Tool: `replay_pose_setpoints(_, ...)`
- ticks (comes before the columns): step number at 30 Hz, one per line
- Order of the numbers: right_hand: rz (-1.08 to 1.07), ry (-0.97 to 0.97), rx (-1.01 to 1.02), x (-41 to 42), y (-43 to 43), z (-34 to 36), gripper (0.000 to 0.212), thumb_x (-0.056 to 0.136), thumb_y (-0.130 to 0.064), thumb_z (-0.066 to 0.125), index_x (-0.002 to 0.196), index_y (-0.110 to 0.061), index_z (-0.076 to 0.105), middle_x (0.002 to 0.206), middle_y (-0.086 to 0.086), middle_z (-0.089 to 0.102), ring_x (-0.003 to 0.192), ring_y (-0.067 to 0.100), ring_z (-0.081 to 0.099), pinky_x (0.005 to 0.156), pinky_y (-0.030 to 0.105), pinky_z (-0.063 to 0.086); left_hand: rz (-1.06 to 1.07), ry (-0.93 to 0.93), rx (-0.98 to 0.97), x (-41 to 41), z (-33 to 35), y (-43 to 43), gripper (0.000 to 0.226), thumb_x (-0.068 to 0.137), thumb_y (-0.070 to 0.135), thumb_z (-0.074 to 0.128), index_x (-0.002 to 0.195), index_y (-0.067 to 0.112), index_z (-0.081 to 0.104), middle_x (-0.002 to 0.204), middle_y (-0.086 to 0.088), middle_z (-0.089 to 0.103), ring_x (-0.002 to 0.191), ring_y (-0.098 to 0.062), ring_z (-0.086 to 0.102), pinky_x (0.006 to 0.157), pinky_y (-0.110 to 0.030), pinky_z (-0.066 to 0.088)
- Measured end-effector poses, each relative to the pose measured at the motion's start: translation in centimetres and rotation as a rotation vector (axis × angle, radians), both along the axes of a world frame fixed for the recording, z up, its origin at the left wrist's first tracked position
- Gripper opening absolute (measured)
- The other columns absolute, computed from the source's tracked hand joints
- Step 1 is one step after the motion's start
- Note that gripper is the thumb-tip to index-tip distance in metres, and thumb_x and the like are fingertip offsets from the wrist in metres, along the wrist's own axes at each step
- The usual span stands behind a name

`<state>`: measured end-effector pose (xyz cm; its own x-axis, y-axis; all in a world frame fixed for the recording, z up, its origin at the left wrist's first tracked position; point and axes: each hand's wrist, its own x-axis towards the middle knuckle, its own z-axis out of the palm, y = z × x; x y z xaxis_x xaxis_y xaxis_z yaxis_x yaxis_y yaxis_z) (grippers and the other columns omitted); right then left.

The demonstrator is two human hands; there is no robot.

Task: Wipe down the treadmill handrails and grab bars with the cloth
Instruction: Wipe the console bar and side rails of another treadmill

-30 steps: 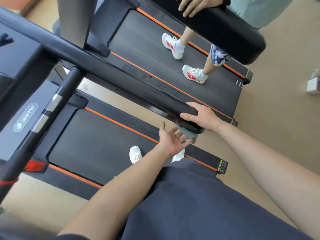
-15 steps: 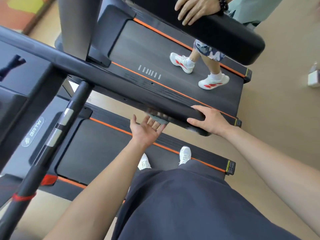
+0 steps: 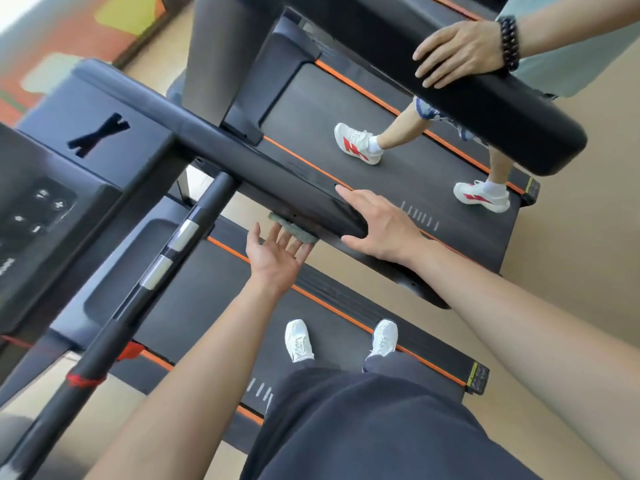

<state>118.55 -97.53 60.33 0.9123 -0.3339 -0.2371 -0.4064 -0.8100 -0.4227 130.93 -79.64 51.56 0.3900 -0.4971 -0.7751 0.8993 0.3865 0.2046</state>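
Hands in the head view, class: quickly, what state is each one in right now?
Left hand: open, straight fingers pressing the cloth up under the handrail.
Right hand: open, resting flat on the handrail end.

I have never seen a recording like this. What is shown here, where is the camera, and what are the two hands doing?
The camera sits on a person's head and looks down, so the two bare arms are that person's own. Their white shoes stand on a treadmill's belt. The left hand, palm up, presses a greyish cloth against the underside of the black handrail. The right hand rests on the rail's end with straight fingers. On the next treadmill another person walks.
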Motion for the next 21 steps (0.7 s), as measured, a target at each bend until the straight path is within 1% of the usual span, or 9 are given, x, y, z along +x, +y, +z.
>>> replay_pose_setpoints(2, 0.048, 0.059, -0.022, 1.0, 0.3, -0.4, 0.094, 0.083, -0.048, 0.065, 0.157, -0.046, 0.007, 0.144, -0.009, 0.045, 0.118, 0.029, 0.057, 0.093, 0.042, 0.051, 0.043, -0.018, 0.02, 0.9, -0.1, 0.0, 0.057, 0.096, 0.053, 0.049, 0.138, 0.016, 0.06, 0.138, -0.01, 0.063, 0.12, -0.037, 0.065, 0.105, -0.055, 0.05)
replay_pose_setpoints(4, 0.071, 0.09, -0.061, 1.2, 0.5, -0.9, 0.094, 0.083, -0.053, 0.06, 0.154, -0.053, -0.001, 0.137, -0.01, 0.049, 0.111, 0.031, 0.06, 0.088, 0.042, 0.052, 0.088, -0.043, 0.046, 1.7, -0.1, -0.1, 0.055, 0.096, 0.05, 0.05, 0.138, 0.016, 0.061, 0.139, -0.009, 0.063, 0.123, -0.036, 0.064, 0.108, -0.055, 0.047)
replay_pose_setpoints(6, 0.049, 0.086, -0.078, 1.2, 0.4, -1.1, 0.092, 0.082, -0.055, 0.06, 0.153, -0.056, 0.001, 0.126, -0.01, 0.053, 0.104, 0.031, 0.062, 0.086, 0.042, 0.052, 0.135, -0.07, 0.08, 2.4, 0.0, -0.2, 0.052, 0.096, 0.047, 0.052, 0.137, 0.017, 0.062, 0.141, -0.008, 0.062, 0.124, -0.033, 0.063, 0.109, -0.054, 0.047)
replay_pose_setpoints(9, 0.03, 0.067, -0.081, 1.2, 0.4, -0.9, 0.092, 0.08, -0.055, 0.061, 0.153, -0.056, 0.004, 0.118, -0.01, 0.056, 0.096, 0.029, 0.062, 0.086, 0.042, 0.053, 0.202, -0.098, 0.115, 3.5, 0.2, -0.4, 0.045, 0.096, 0.042, 0.052, 0.132, 0.02, 0.066, 0.138, -0.004, 0.064, 0.124, -0.029, 0.063, 0.108, -0.05, 0.049)
replay_pose_setpoints(11, 0.028, 0.056, -0.084, 1.2, 0.5, -0.9, 0.092, 0.08, -0.055, 0.06, 0.153, -0.056, 0.005, 0.117, -0.011, 0.056, 0.093, 0.029, 0.062, 0.087, 0.042, 0.052, 0.214, -0.118, 0.117, 3.7, 0.3, -0.6, 0.037, 0.094, 0.04, 0.053, 0.122, 0.024, 0.07, 0.131, -0.002, 0.068, 0.121, -0.028, 0.063, 0.107, -0.047, 0.049)
replay_pose_setpoints(14, 0.023, 0.051, -0.078, 1.1, 0.4, -0.8, 0.091, 0.08, -0.055, 0.06, 0.153, -0.056, 0.006, 0.116, -0.011, 0.056, 0.094, 0.029, 0.062, 0.089, 0.042, 0.052, 0.151, -0.159, 0.116, 2.2, 0.4, -1.0, 0.027, 0.094, 0.039, 0.052, 0.109, 0.026, 0.07, 0.115, 0.0, 0.069, 0.112, -0.03, 0.063, 0.107, -0.046, 0.05)
replay_pose_setpoints(18, 0.025, 0.038, -0.08, 1.2, 0.5, -0.7, 0.091, 0.079, -0.054, 0.062, 0.153, -0.057, 0.008, 0.115, -0.011, 0.056, 0.099, 0.029, 0.062, 0.092, 0.042, 0.05, 0.044, -0.109, 0.062, -0.8, -0.2, -1.0, 0.036, 0.095, 0.038, 0.047, 0.119, 0.021, 0.069, 0.111, -0.004, 0.07, 0.111, -0.034, 0.064, 0.106, -0.056, 0.049)
replay_pose_setpoints(20, 0.022, 0.035, -0.087, 1.3, 0.5, -0.7, 0.092, 0.079, -0.054, 0.063, 0.153, -0.057, 0.007, 0.114, -0.011, 0.056, 0.099, 0.029, 0.062, 0.091, 0.042, 0.05, 0.001, -0.079, 0.041, -2.5, -0.4, -1.1, 0.039, 0.096, 0.038, 0.047, 0.122, 0.019, 0.069, 0.107, -0.004, 0.071, 0.11, -0.034, 0.065, 0.106, -0.056, 0.049)
replay_pose_setpoints(21, 0.024, 0.033, -0.086, 1.3, 0.5, -0.8, 0.093, 0.079, -0.054, 0.064, 0.153, -0.057, 0.008, 0.112, -0.011, 0.056, 0.099, 0.028, 0.062, 0.09, 0.042, 0.051, -0.019, -0.069, 0.03, -3.4, -0.4, -1.2, 0.04, 0.096, 0.038, 0.047, 0.124, 0.019, 0.068, 0.109, -0.004, 0.071, 0.111, -0.034, 0.065, 0.107, -0.056, 0.049)
